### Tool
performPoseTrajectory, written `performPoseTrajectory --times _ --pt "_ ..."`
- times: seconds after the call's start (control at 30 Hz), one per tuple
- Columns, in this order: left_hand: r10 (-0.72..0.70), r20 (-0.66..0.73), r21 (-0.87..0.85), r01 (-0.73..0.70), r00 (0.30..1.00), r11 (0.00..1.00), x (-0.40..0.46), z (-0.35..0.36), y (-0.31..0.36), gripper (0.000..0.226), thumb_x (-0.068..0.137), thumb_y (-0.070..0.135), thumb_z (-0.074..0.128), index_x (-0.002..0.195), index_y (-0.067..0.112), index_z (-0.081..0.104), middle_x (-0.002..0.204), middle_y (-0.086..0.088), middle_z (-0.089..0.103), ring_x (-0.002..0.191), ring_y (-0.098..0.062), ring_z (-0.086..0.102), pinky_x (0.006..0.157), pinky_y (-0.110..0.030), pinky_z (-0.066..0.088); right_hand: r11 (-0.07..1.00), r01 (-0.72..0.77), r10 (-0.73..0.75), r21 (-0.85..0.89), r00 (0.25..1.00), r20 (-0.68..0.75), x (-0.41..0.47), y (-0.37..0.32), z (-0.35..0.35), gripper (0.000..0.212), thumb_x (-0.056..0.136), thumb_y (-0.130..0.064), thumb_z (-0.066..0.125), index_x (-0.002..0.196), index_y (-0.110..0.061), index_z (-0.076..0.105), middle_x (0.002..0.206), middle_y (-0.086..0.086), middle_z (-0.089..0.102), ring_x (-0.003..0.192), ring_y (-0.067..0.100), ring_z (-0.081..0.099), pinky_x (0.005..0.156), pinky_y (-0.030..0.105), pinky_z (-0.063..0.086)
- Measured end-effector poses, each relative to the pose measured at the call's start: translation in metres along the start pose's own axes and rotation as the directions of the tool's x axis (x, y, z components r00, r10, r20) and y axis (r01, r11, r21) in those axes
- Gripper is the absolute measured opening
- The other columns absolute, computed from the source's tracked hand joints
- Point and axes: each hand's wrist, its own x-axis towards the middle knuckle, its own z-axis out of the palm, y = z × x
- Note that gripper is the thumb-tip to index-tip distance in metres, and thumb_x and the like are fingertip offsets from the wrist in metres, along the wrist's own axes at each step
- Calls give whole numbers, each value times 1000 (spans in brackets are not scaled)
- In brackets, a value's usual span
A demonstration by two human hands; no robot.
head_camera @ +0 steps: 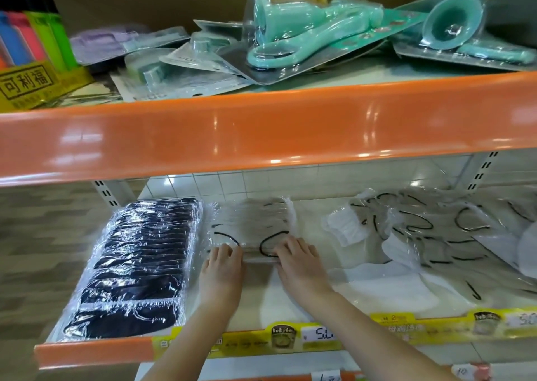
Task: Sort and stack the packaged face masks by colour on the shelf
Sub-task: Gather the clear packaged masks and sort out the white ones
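left hand | right hand | fingertips hidden on white mask stack

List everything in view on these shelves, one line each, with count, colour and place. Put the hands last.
black mask packs: one overlapping row, black in clear wrap, lower shelf left.
pale mask stack: one neat stack, grey-white with black ear loops, lower shelf middle.
loose mask packs: an unsorted heap, white and clear with black loops, lower shelf right.
lighters: one display box, blue, pink, green, upper shelf left.
teal blister packs: several, teal, piled on the upper shelf.
price labels: several, yellow and white, lower shelf edge.
left hand: one, fingertips on the pale stack's front edge.
right hand: one, fingertips on the same edge.
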Motion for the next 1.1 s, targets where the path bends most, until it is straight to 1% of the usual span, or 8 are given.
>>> performPoseTrajectory --times 0.17,0.27,0.37,0.43,0.6,0.83,1.0,1.1 --pt "18 -11 -24 -18 1000 1000 0 0 1 29 63 14 83 79 14 59 76 -2 56 71 -26 57 52 -35 46 1000 -31 31 -2 999 29 5 -3 -1 38 50 -18 86 83 -20 67 87 -1 59 76 21 60 61 29 47" --pt "75 -72 -101 -82 995 991 -2 3 -2 18 73 13 71 87 16 60 86 -1 59 80 -26 57 58 -36 49 1000 9 -8 12 999 -36 0 -2 1 17 70 -25 71 85 -18 67 88 0 59 77 22 60 62 31 48" --pt "185 -88 -170 -198 979 965 -8 4 2 28 67 17 45 91 21 59 99 5 59 89 -19 53 62 -32 48 1000 20 -19 24 999 -35 -7 -4 4 27 80 -31 45 90 -18 67 93 0 59 82 22 59 66 31 47" --pt "189 -82 -200 -202 978 959 -11 4 7 35 65 22 39 91 22 61 102 8 61 91 -15 53 65 -31 49 999 18 -18 37 1000 -9 -9 -6 4 26 79 -29 50 93 -17 68 97 0 59 86 22 59 67 32 49" --pt "131 -72 -190 -143 989 971 -13 1 23 33 71 29 40 89 21 67 95 8 65 85 -18 59 64 -32 49 996 -34 23 80 991 130 -10 -10 -3 42 55 -19 78 96 -15 68 101 2 60 90 24 62 68 34 54" --pt "131 -51 -175 -138 990 975 -10 -8 61 25 69 24 42 81 22 64 78 8 62 71 -21 61 60 -30 45 960 -14 -18 280 994 112 -5 10 -24 31 85 -12 56 115 -13 62 118 3 57 110 26 52 92 37 43" --pt "193 -14 -225 -191 981 956 2 -14 100 30 74 23 43 89 21 69 81 6 67 75 -21 65 63 -30 49 974 -65 32 216 988 152 -7 46 -51 30 94 -19 49 122 -17 57 124 0 52 118 21 44 98 32 36" --pt "196 19 -265 -184 980 947 10 -15 127 23 74 16 60 93 22 70 90 5 69 83 -21 66 68 -33 51 978 -110 78 180 982 173 -15 76 -64 33 94 -16 47 126 -18 55 128 -2 49 121 18 42 98 30 34"
